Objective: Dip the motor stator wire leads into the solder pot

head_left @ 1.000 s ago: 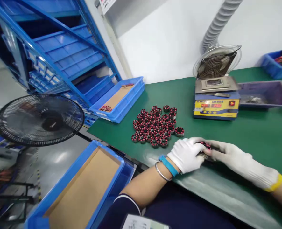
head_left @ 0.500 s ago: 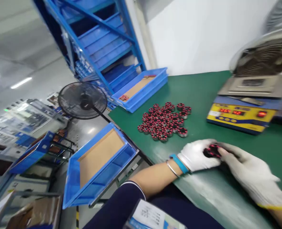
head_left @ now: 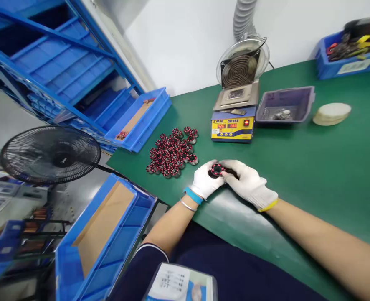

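Observation:
In white gloves, both hands meet over the front of the green bench. My left hand (head_left: 204, 179) is closed around the side of a ring-shaped motor stator (head_left: 217, 169), black with pink-red segments. My right hand (head_left: 246, 179) grips the same stator from the other side, its bare-looking thumb tip against the ring. The lower side of the stator is hidden by the gloves. To the left and beyond, a cluster of several similar stators (head_left: 171, 152) stands packed together on the bench.
Behind the hands is a yellow-and-blue heating unit (head_left: 231, 129) with lit red digits and a small fan on top. A grey-purple tray (head_left: 285, 102), white round pads (head_left: 332, 113) and a blue tool bin (head_left: 354, 58) stand rightward. Blue crates (head_left: 141, 121) and a black fan (head_left: 50, 154) are left.
The view has swung to the right, bringing the tray, pads and tool bin into sight. Both hands still hold the stator together, which now shows its ring face more plainly.

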{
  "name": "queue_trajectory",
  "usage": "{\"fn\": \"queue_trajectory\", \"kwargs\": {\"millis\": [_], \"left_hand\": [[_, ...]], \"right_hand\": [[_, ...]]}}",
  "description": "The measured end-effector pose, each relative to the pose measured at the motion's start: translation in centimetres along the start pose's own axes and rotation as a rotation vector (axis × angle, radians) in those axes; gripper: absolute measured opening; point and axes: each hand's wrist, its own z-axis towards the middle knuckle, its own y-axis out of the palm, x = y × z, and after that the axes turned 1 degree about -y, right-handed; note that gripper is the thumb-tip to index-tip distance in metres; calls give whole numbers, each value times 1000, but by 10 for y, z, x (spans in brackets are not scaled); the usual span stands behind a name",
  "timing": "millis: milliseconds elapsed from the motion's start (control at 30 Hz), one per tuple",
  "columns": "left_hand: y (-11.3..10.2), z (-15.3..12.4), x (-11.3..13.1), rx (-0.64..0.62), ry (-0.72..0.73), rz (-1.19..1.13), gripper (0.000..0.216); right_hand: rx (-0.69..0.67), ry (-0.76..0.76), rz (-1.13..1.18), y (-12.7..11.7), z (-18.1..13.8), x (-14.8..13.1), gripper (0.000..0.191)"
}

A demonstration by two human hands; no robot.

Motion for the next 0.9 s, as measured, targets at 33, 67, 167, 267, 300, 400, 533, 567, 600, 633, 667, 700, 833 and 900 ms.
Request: {"fn": "queue_trajectory", "kwargs": {"millis": [33, 67, 167, 267, 300, 400, 533, 567, 600, 633, 667, 700, 833, 900], "left_hand": [[0, 0, 0, 3, -4, 0, 53], [0, 1, 0, 9, -10, -1, 52], [0, 1, -2, 38, -31, -10, 48], [0, 2, -4, 54, -36, -35, 41], [0, 2, -5, 51, -28, -45, 38], [1, 2, -7, 28, 10, -71, 37], [7, 6, -5, -8, 59, -98, 48], [9, 8, -4, -18, 74, -106, 50], [12, 12, -1, -28, 89, -115, 51], [15, 16, 1, -35, 108, -124, 51], [18, 20, 4, -40, 133, -136, 51], [21, 25, 7, -43, 164, -149, 51], [31, 37, 12, -58, 263, -212, 53], [33, 38, 11, -91, 255, -252, 56]], "right_hand": [[-3, 13, -83, -1, -1, -2, 37], [-9, 57, -158, -2, -2, -3, 34], [-6, 211, -290, -8, -1, -4, 32], [34, 281, -224, -13, 1, 0, 32], [41, 291, -181, -13, 2, 2, 33], [15, 286, -46, -11, 1, 4, 39], [-31, 222, 92, -6, -2, 4, 51], [-11, 237, 107, -5, -2, 4, 50], [20, 266, 125, -6, -1, 4, 48], [54, 301, 150, -7, 1, 4, 48], [83, 335, 186, -9, 3, 4, 48], [104, 363, 230, -12, 5, 4, 50], [115, 470, 424, -24, 13, -1, 54], [90, 524, 491, -26, 15, -4, 55]]}}
